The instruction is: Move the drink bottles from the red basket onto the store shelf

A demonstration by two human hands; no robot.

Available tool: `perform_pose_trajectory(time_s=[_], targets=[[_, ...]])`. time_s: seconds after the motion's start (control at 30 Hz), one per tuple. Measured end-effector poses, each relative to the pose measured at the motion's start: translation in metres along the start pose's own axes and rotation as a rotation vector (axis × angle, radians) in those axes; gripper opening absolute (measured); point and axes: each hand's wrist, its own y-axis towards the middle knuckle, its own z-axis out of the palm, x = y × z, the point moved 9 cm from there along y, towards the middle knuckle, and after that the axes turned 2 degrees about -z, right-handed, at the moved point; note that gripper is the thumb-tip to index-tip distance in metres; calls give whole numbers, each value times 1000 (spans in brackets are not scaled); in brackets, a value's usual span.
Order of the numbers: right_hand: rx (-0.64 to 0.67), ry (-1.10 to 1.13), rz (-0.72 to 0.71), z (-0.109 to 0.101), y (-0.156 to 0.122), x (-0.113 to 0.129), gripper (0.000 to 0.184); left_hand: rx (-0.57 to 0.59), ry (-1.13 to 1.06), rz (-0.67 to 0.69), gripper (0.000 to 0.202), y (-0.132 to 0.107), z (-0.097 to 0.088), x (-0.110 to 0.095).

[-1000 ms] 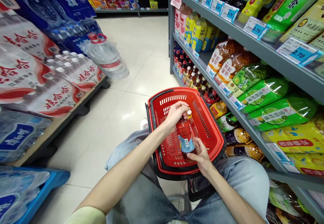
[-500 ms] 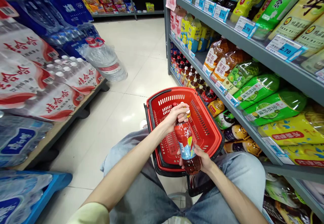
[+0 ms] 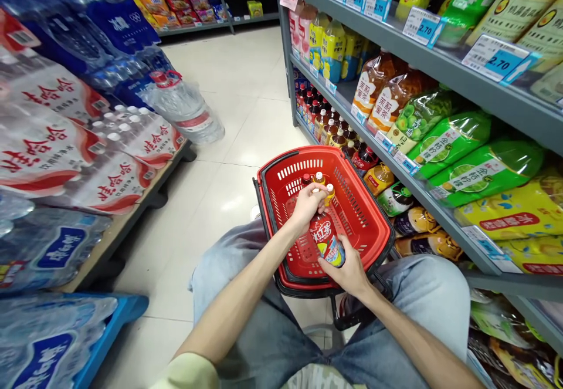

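A bottle of iced tea (image 3: 324,232) with a red label is tilted inside the red shopping basket (image 3: 379,227). At its upper end my left hand (image 3: 309,202) is closed around the neck, and the fingers cover the cap. My right hand (image 3: 348,264) grips the lower part of the bottle from the right, with the thumb across the label. Just beyond my left hand, the tops of several other bottles (image 3: 319,178) show in the basket. Their lower parts are mostly hidden.
The basket stands between my knees. A shelf (image 3: 398,160) of drink bottles runs close along the right. Packs of bottled water (image 3: 109,181) are stacked at left, with a large water jug (image 3: 187,110) at their end. Snack shelves (image 3: 189,25) stand at the back.
Both hands have lowered the iced tea bottle deeper into the basket and slightly away from me. My right hand has turned so its back faces up. The view has shifted slightly.
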Motion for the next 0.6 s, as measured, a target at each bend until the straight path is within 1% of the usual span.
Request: perform_pose_trajectory(time_s=[0.07,0.13,0.3,0.4,0.5,0.6], targets=[[14,63,12,3,1,1,51,7,11,-3,11,1,8,-1],[32,127,31,7,2,0,46,19,25,-13,9,1,16,-2],[82,243,52,7,5,-8,50,38,37,-29,7,1,30,-4],[145,275,19,3,5,-8,40,51,13,-55,6,1,32,-2],[217,300,-30,2,2,-4,36,53,5,-73,6,-2,30,0],[242,268,-58,4,-1,0,33,57,18,-65,7,-4,27,0]])
